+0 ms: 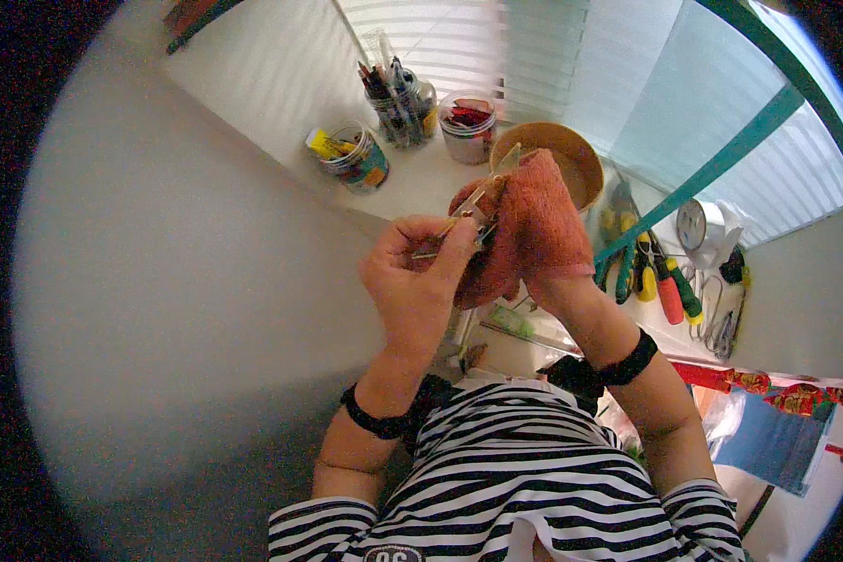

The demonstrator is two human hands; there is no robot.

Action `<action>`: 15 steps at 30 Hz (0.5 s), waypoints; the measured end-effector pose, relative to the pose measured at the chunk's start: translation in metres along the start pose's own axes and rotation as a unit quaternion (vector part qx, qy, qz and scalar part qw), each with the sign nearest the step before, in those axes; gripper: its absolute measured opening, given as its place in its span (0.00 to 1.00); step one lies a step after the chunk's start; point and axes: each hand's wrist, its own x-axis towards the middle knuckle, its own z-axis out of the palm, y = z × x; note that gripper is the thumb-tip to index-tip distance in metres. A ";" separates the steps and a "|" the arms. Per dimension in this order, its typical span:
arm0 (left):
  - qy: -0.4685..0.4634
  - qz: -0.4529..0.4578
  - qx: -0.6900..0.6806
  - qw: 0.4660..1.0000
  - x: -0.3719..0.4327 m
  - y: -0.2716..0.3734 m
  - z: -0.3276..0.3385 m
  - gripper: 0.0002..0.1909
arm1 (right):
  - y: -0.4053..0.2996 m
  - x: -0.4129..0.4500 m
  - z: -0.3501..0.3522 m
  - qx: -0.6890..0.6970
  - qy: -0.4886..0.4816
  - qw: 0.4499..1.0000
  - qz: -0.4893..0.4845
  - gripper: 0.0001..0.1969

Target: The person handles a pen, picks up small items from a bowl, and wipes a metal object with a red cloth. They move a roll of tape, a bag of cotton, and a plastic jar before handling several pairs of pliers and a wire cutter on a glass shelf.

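My left hand (418, 277) pinches a slim tool (472, 211) with shiny metal and clear-looking parts between thumb and fingers. What kind of tool it is cannot be made out. A reddish terry cloth (551, 218) covers most of my right hand (556, 286), leaving the heel of the hand and the wrist bare. The cloth is wrapped against the tool's far side, with the tool's pointed upper end sticking out above it. My right fingers are hidden under the cloth. Both hands are raised in front of a round tan container (597, 158).
At the back stand a jar with yellow items (365, 172), a jar of pens (404, 119) and a jar of red items (467, 140). To the right lie screwdrivers (667, 298), pliers (626, 263) and a tape roll (699, 228). A white wall (204, 267) rises on the left.
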 end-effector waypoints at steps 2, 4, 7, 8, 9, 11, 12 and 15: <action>-0.017 0.020 0.008 1.000 -0.003 -0.001 0.003 0.05 | 0.004 -0.001 0.007 0.006 0.009 0.999 -0.042 0.14; -0.002 0.070 0.019 0.997 -0.004 -0.009 0.003 0.05 | 0.007 -0.003 0.014 0.016 0.011 0.997 -0.071 0.13; 0.001 0.032 -0.025 0.999 -0.004 -0.014 0.003 0.05 | 0.015 -0.004 0.017 0.060 0.000 0.995 -0.085 0.11; -0.002 0.032 -0.026 0.999 -0.003 -0.014 0.003 0.05 | 0.018 -0.004 0.017 0.082 -0.006 0.993 -0.086 0.11; 0.006 0.009 -0.039 0.999 -0.001 -0.013 0.002 0.05 | 0.020 -0.003 0.016 0.106 -0.015 0.991 -0.086 0.10; 0.012 -0.014 -0.052 0.998 0.000 -0.013 0.001 0.05 | 0.018 -0.003 0.013 -0.011 0.019 0.992 -0.128 0.09; 0.003 -0.011 -0.034 0.999 -0.001 -0.012 0.000 0.05 | 0.011 -0.005 0.008 -0.126 0.053 0.979 -0.155 0.11; -0.012 -0.027 -0.026 0.999 0.001 -0.015 0.000 0.06 | 0.018 -0.006 0.004 -0.061 0.041 0.985 -0.155 0.13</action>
